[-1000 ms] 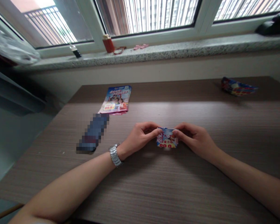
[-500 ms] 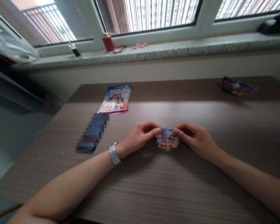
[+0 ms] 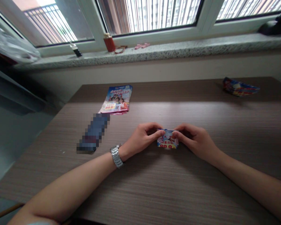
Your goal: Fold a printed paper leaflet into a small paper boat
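A small folded flyer [image 3: 168, 142], printed in blue, red and yellow, is held between my two hands above the middle of the table. My left hand [image 3: 146, 135] pinches its upper left edge, thumb in front and fingers behind. On the upper right edge my right hand [image 3: 194, 139] grips it the same way. Both thumbs press on the printed face, close to each other. The fingers behind the paper are partly hidden. A metal watch circles my left wrist.
Left of my hands lie a stack of flyers [image 3: 117, 100] and a pixelated dark flat object [image 3: 93, 132]. A folded paper shape [image 3: 240, 87] stands at the table's back right. On the windowsill [image 3: 178, 47] are a red bottle-like item [image 3: 109, 43] and a small dark-bottomed bottle [image 3: 76, 50].
My left thumb has slid a little to the right along the flyer's top, nearer my right thumb. The flyer is still in both hands.
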Demonstrator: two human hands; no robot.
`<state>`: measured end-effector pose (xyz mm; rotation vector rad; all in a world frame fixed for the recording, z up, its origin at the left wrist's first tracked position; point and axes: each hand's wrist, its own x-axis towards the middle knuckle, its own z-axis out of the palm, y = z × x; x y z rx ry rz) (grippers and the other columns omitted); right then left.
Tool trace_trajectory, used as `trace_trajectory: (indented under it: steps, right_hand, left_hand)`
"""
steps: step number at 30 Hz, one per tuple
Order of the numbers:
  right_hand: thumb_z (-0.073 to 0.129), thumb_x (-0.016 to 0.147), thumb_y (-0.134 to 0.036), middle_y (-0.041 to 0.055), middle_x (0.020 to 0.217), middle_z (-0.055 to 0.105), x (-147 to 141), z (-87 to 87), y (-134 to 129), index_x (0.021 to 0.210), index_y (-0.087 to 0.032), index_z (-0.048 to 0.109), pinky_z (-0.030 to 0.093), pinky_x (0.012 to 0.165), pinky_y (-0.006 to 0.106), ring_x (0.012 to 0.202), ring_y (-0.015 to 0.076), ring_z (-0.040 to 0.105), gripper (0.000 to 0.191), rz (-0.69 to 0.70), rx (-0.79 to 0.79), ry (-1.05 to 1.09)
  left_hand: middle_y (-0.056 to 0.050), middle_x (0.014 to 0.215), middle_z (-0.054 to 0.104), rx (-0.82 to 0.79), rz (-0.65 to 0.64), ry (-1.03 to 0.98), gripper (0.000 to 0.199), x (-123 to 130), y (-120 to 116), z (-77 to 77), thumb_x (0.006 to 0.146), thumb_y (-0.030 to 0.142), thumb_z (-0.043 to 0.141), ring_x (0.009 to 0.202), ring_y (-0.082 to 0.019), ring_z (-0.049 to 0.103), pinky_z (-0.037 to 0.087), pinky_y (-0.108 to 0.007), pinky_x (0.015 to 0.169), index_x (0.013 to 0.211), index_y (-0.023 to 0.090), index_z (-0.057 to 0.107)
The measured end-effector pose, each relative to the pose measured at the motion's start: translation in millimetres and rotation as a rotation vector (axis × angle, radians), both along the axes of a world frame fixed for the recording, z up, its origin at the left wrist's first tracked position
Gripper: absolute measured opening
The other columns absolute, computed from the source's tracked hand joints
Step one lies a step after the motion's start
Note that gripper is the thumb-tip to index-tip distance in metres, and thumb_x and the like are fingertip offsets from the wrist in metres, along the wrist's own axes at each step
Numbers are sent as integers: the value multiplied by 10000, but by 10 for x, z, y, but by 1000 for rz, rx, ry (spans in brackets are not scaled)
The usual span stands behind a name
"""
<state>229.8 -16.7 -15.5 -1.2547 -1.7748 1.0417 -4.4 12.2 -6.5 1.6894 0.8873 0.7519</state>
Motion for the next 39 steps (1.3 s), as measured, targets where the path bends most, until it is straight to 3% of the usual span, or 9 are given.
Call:
trace_trajectory:
  steps: [18, 28, 39]
  right_hand:
    - [601, 951, -421, 10, 767, 724, 2, -20, -5, 902, -213, 701, 497, 612, 253, 671, 145, 652, 236, 51, 23, -3]
    - [587, 958, -403, 6, 777, 720, 4, -17, -1, 913, -208, 705, 477, 615, 249, 685, 142, 635, 232, 92, 34, -55]
    - [593, 949, -407, 11, 772, 719, -27, -13, 9, 903, -204, 706, 476, 619, 253, 680, 146, 620, 237, 106, 34, -73]
  left_hand:
    - [-45, 837, 695, 30, -14, 35, 306, -12, 1, 3, 949, 416, 614, 778, -132, 617, 482, -218, 703, 892, 128, 701]
    - [-57, 922, 722, 39, -56, 64, 260, 8, -23, 35, 926, 385, 652, 828, -141, 641, 504, -222, 734, 989, 139, 708]
    - [-32, 829, 700, 27, -49, 72, 249, 15, -21, 52, 925, 366, 655, 732, -100, 594, 468, -193, 675, 900, 123, 702]
